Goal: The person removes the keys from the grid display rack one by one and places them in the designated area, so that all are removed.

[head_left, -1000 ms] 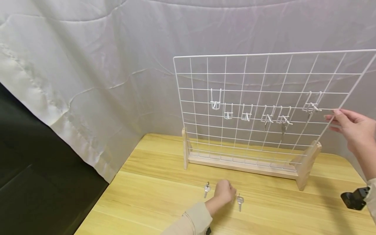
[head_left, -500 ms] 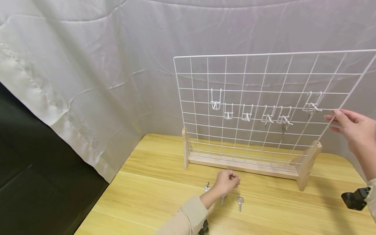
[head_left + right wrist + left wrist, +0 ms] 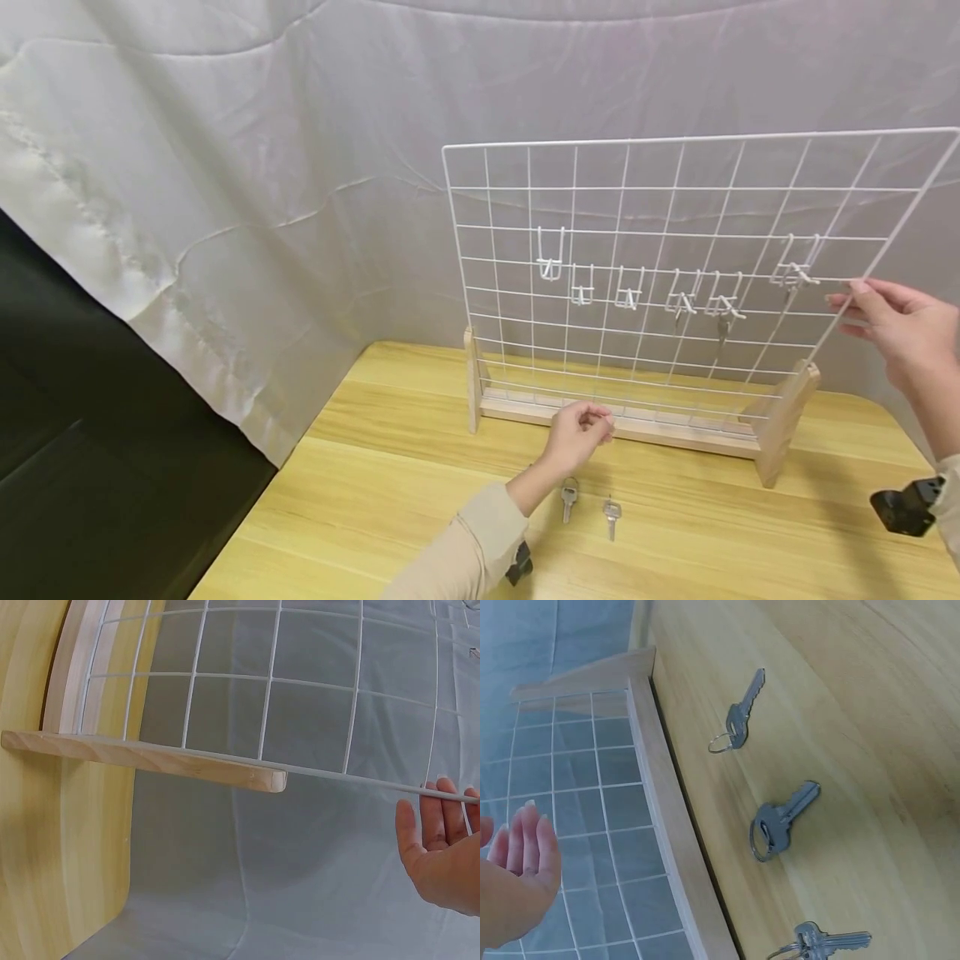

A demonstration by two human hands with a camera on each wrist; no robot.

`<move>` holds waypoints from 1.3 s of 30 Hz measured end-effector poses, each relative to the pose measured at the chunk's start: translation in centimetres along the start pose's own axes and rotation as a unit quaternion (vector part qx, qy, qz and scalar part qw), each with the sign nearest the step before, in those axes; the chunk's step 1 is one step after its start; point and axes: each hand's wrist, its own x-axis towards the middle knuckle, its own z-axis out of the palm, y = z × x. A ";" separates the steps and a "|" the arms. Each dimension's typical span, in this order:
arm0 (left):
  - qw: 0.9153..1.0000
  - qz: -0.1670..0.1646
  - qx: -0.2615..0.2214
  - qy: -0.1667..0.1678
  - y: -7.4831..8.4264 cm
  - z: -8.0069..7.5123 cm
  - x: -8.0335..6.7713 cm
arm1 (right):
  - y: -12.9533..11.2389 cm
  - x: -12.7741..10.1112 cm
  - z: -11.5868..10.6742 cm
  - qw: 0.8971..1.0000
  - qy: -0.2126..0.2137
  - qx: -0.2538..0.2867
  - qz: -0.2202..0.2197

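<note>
Steadying wire grid [image 3: 675, 275]: right hand [image 3: 896, 329] gripped its right edge | left hand [image 3: 577, 433], fingers loosely curled, empty, hovered above keys [image 3: 568, 498] before grid base.

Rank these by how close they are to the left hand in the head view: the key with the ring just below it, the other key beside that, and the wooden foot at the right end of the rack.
From the left hand:
1. Ringed key, on the table just below the hand.
2. Second key, a little farther right on the table.
3. Right wooden foot, far off at the rack's right end.
</note>
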 end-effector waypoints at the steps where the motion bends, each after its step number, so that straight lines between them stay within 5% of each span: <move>1: 1.000 0.004 0.000 0.003 0.1 0.0 0.0 | 0.0 0.0 0.0 1.000 0.001 -0.002 0.000; 7: 1.000 0.025 0.000 0.010 0.6 0.2 0.2 | 0.2 0.3 -0.2 1.000 -0.011 -0.007 -0.018; 15: 1.000 0.008 -0.009 0.011 0.6 0.2 0.3 | 0.5 0.5 -0.5 0.998 -0.032 0.036 -0.035; 39: 1.000 0.010 -0.011 0.004 2.7 0.6 1.7 | -0.2 0.5 -0.1 0.999 -0.032 0.008 -0.005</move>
